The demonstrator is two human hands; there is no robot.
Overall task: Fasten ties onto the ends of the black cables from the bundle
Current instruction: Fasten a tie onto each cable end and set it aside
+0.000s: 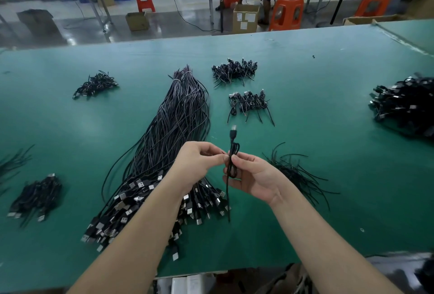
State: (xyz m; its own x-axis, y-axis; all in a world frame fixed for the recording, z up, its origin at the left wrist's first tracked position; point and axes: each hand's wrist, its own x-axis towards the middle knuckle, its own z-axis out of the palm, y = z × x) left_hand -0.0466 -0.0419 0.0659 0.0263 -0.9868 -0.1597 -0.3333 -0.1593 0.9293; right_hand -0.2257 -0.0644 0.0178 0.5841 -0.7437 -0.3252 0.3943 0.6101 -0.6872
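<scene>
We see the bundle point(164, 143) on the green bench point(328, 110) left of our fingers; our left hand point(199, 160) pinches the folded black cable point(232, 152); our right hand point(256, 176) grips it, fingers curled; loose ties point(298, 174) lie just right.

The long bundle point(173, 143) lies on the bench point(328, 77), running from its middle toward the near edge. Small cable heaps sit left point(95, 84), near left point(35, 196), behind right point(233, 70) and just before that one point(250, 103). A large pile point(406, 106) lies far right. Loose ties point(296, 174) lie right of the hands.
</scene>
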